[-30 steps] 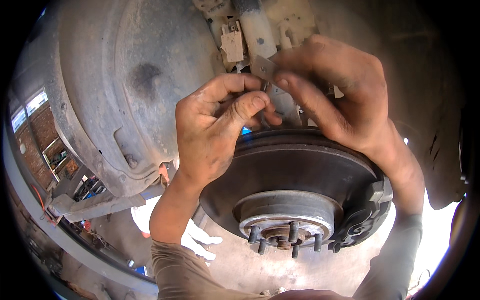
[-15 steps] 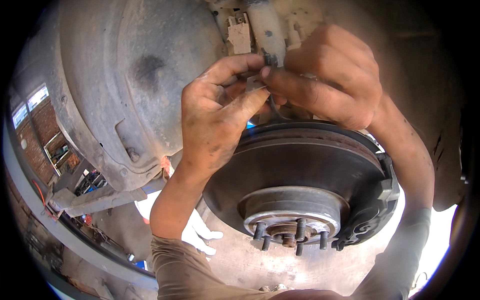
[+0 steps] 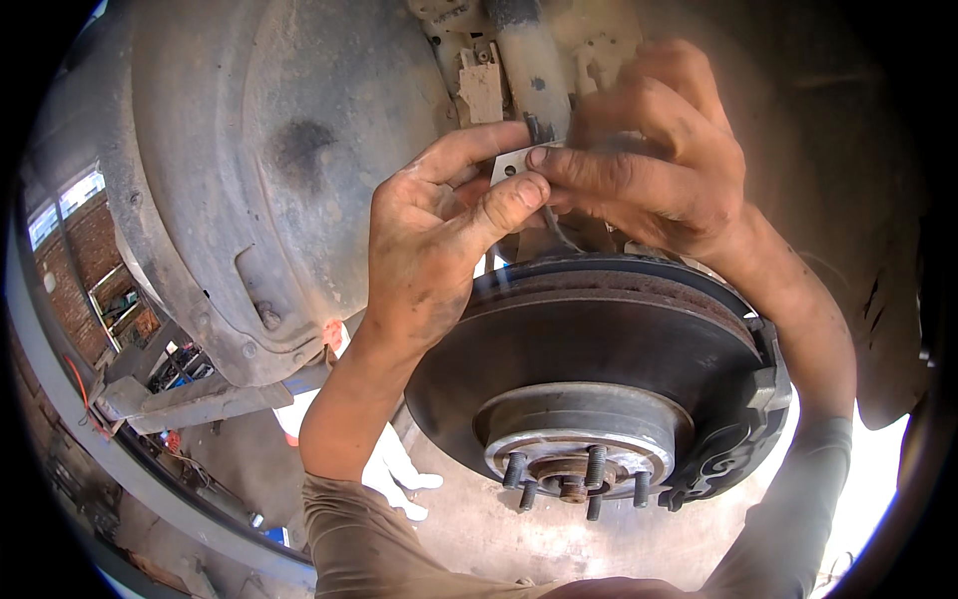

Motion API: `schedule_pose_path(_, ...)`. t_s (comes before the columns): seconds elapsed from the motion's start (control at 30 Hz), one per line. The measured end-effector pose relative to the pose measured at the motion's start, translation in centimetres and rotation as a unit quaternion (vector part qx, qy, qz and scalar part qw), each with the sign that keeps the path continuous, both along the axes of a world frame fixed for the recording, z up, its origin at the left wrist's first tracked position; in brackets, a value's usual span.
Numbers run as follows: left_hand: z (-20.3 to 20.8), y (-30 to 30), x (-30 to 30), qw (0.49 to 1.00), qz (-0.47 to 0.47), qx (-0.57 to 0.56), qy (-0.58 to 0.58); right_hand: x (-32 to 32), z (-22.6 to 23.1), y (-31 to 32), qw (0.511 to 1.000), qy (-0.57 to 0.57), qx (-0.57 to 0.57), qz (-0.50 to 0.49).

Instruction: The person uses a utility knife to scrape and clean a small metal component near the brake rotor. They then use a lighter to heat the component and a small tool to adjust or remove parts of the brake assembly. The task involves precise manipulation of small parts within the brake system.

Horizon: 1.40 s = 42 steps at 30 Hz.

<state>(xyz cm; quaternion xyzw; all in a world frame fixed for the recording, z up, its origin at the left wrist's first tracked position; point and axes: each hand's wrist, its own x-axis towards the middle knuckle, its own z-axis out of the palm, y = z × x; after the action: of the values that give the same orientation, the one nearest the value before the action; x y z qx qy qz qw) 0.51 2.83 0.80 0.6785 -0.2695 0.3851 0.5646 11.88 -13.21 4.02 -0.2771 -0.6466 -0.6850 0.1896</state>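
Above the brake disc (image 3: 559,339), both hands meet at a small pale metal plate (image 3: 511,164) with a dark hole in it. My left hand (image 3: 424,240) pinches it between thumb and fingers. From the other side my right hand (image 3: 664,165) is closed on it, the thumb pressed to its face; the raised fingers are blurred. A thin dark cable (image 3: 564,238) runs down from between the hands toward the disc. Just behind the fingers stands the strut (image 3: 531,75). Fingers cover much of the plate's right part, so how it meets the cable is hidden.
Below are the wheel hub with studs (image 3: 589,454) and the brake caliper (image 3: 733,439) at the disc's right. A dusty wheel arch liner (image 3: 249,170) curves around on the left. A lift arm (image 3: 205,399) crosses lower left, near a white glove-like shape (image 3: 399,474).
The plate has turned so that more of its face and its hole show. My right hand's fingers have shifted, its thumb now on the plate. The view has moved slightly.
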Motion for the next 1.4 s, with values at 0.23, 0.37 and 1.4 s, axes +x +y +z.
schedule_pose_path(0.23,0.0,-0.4,-0.1,1.000,-0.016,-0.017,-0.013,-1.0,-0.2,-0.6,0.988,0.124,-0.071,0.051)
schedule_pose_path(0.37,-0.1,-0.4,-0.2,0.999,0.017,-0.005,-0.031,-1.6,-0.9,-0.8,0.841,0.473,-0.210,0.157)
schedule_pose_path(1.4,-0.5,-0.8,-0.2,0.988,0.085,0.108,-0.068,-1.0,-1.6,-1.1,0.668,0.633,-0.327,0.215)
